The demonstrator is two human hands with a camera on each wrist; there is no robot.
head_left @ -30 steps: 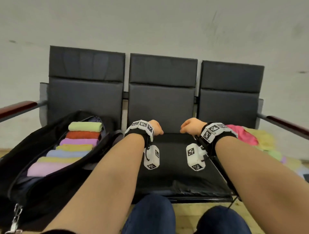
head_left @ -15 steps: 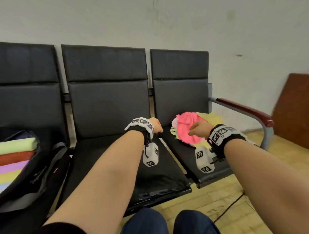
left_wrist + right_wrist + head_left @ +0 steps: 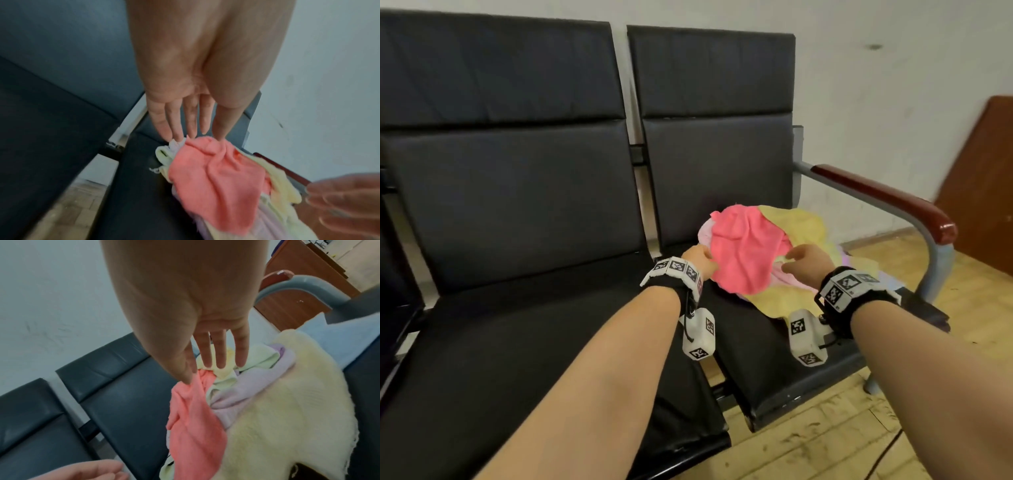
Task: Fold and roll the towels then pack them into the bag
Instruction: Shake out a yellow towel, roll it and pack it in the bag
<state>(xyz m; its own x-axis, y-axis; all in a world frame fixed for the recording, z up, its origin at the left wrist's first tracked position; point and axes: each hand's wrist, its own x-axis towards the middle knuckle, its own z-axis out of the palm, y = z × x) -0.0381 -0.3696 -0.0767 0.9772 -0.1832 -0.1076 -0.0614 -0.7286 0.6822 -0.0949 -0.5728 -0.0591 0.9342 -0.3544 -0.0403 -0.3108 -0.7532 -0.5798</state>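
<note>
Reaching in from 7 and 5 o'clock, two hands, left hand (image 3: 697, 259) and right hand (image 3: 806, 262), fingers straight and spread, holding nothing, touch one pink towel (image 3: 746, 251) atop the towel pile (image 3: 799, 226) on the right-end seat (image 3: 774, 349). Since a second ago, view swung right; bag gone from sight.

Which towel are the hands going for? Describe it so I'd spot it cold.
Find the row of black seats and take the one beside the red armrest. A heap of pale towels lies on it. The pink towel is crumpled on top, between the left hand and right hand, the only vivid colour among yellows and lilacs.
</note>
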